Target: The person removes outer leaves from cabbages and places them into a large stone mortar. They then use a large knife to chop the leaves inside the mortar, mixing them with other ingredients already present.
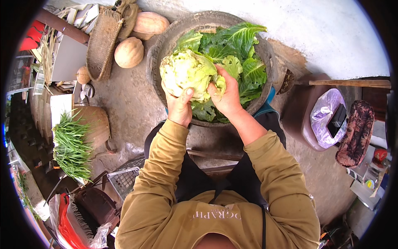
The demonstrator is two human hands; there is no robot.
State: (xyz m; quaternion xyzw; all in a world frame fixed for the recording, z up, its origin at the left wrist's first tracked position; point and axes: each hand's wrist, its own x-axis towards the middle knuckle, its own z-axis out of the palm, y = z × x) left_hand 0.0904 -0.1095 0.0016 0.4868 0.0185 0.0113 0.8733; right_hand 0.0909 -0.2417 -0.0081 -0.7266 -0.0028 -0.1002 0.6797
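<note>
A pale green cabbage head [186,73] with browned, ragged patches is held up over a large dark tub [155,90]. My left hand [178,104] supports it from below left, the thumb lying on its near side. On its right side, my right hand [227,93] grips a torn, curled leaf piece [220,84]; whether that piece is still attached to the head I cannot tell. Loose green cabbage leaves [239,43], several with holes, fill much of the tub behind and to the right of the head. The head hides part of the tub's left inside.
Pumpkins [129,52] and a woven basket [102,46] stand at the far left. Cut green stalks [73,144] lie on the left. A brown bin [300,115] bearing a purple plastic bag [325,115] is at the right, near a wooden handle [348,83]. A grey plastic crate [124,180] sits near my left leg.
</note>
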